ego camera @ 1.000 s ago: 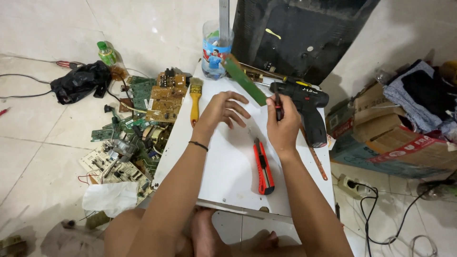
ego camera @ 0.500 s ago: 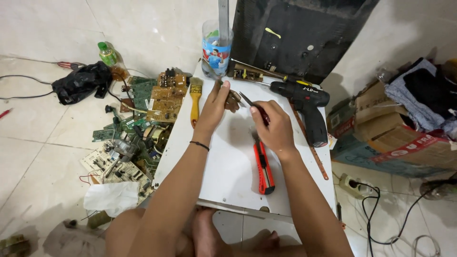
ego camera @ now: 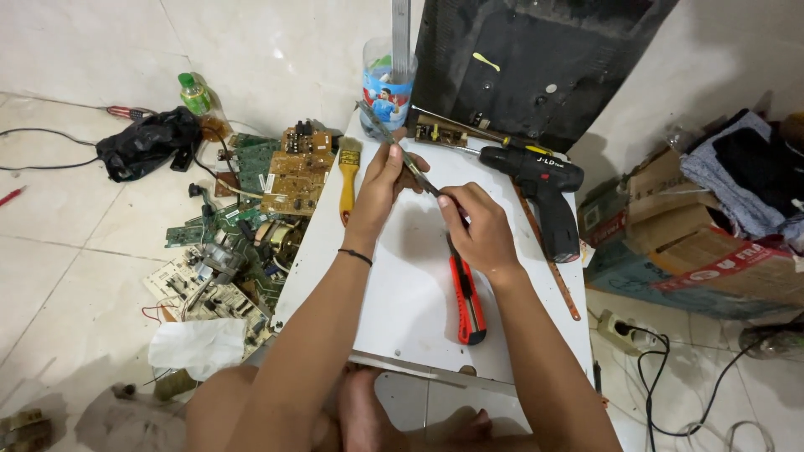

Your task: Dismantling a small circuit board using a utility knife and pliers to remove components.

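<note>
Between your fingertips, left hand point(ego camera: 387, 172) and right hand point(ego camera: 476, 228) both pinch a thin metal strip point(ego camera: 400, 151); squeeze loosely and it could spring free onto the white board point(ego camera: 394, 285).

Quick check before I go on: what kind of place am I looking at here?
Likely an informal home electronics repair spot, worked on the floor. A heap of circuit boards lies on the tiles beside a low white board with a cordless drill on it. Both the left hand and right hand grip a narrow board strip.

hands point(ego camera: 394, 172) gripping thin strip point(ego camera: 400, 155), white board point(ego camera: 402, 285)
</note>
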